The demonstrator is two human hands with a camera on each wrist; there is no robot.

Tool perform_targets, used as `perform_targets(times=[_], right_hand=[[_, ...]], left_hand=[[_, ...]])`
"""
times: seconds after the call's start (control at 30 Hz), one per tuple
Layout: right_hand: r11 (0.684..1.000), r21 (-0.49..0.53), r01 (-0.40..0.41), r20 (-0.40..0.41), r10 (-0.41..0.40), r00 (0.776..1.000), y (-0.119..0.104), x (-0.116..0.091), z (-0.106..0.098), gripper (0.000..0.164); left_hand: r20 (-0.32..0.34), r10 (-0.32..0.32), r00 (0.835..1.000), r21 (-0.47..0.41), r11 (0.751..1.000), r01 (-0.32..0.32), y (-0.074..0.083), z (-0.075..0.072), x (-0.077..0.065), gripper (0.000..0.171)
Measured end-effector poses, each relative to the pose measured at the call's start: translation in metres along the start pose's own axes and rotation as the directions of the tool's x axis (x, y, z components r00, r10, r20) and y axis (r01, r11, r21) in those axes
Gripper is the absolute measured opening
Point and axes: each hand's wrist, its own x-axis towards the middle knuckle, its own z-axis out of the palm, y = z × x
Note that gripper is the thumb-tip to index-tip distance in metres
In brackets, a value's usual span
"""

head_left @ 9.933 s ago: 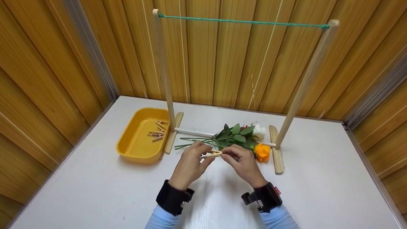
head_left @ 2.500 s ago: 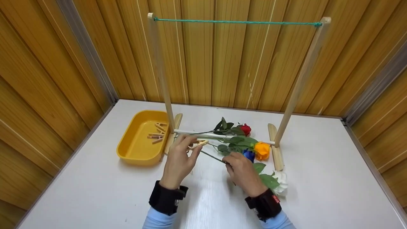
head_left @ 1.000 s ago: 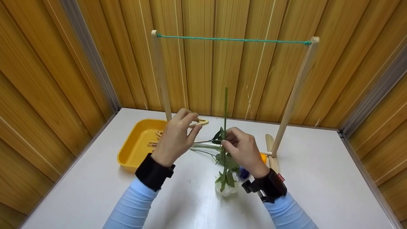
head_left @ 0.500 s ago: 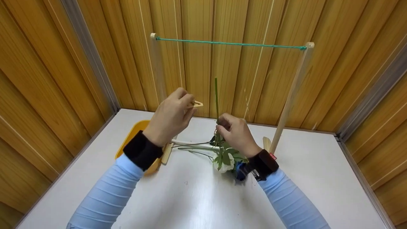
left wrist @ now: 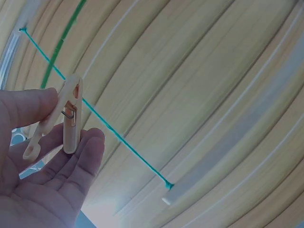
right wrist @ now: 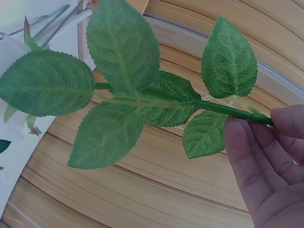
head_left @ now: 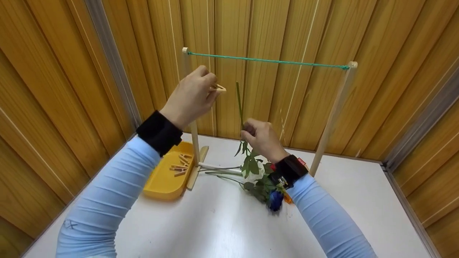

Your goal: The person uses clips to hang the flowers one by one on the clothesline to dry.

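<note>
Raised near the left post, my left hand (head_left: 195,94) pinches a wooden clothespin (left wrist: 71,116) between thumb and fingers. Its closed tip points toward the right in the head view. My right hand (head_left: 263,138) holds a white rose (head_left: 254,171) by its green stem (head_left: 239,102), bloom hanging down and bare stem end pointing up. Serrated leaves (right wrist: 123,42) spread along this stem in the right wrist view. Above and behind both hands, a green cord (head_left: 267,61) stretches between two wooden posts.
A yellow tray (head_left: 163,193) with several clothespins (head_left: 179,168) stands at left beside the left post (head_left: 194,143). A blue rose (head_left: 275,200), an orange flower (head_left: 288,198) and a partly hidden red one lie on the white table. The right post (head_left: 331,122) rises behind the right forearm.
The right hand has picked up the white rose and turned it bloom down. Both hands have risen toward the cord, the left still pinching the clothespin. The head view has shifted.
</note>
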Motion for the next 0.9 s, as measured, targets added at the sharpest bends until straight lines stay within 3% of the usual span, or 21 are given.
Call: perform_targets(times=[0.3,0.67,0.9], right_hand=[[0.999,-0.010,0.038,0.002,-0.038,0.999,0.003,0.029,0.001,0.005],[0.998,0.020,-0.062,0.081,0.061,0.995,0.002,0.056,-0.004,0.004],[0.998,-0.029,-0.057,0.027,0.058,0.998,-0.001,0.075,-0.004,0.005]], left_hand=[[0.039,-0.039,0.998,0.041,0.998,0.037,-0.012,-0.011,0.027,0.013],[0.082,-0.081,0.993,0.143,0.987,0.068,-0.028,-0.026,0.065,0.021],[0.081,-0.086,0.993,0.193,0.979,0.069,-0.028,-0.035,0.086,0.027]])
